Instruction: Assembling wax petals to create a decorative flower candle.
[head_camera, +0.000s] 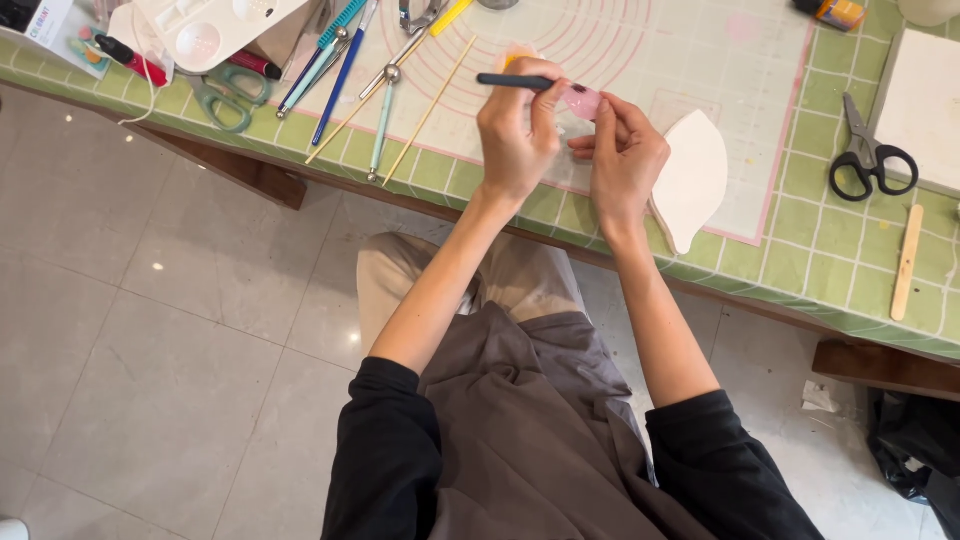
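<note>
Hovering right over the table's near edge (560, 225), both hands work above the pale mat (640, 60), with bare mat beyond them and open tiled floor (150, 330) below. Close on the right lies a white curved slab (700, 175), tip overhanging the edge; black scissors (870, 160) and a wooden stick (907, 262) sit well apart, further right. To the left, thin skewers (430, 110) and blue-handled tools (335, 60) lie slanted, near but clear. The left hand (515, 140) grips a dark tool (515, 81), long axis level, handle pointing left, tip meeting the pink piece (583, 100). The right hand (625, 155) pinches that piece: small, translucent, glossy, softly rounded, held just above the mat.
</note>
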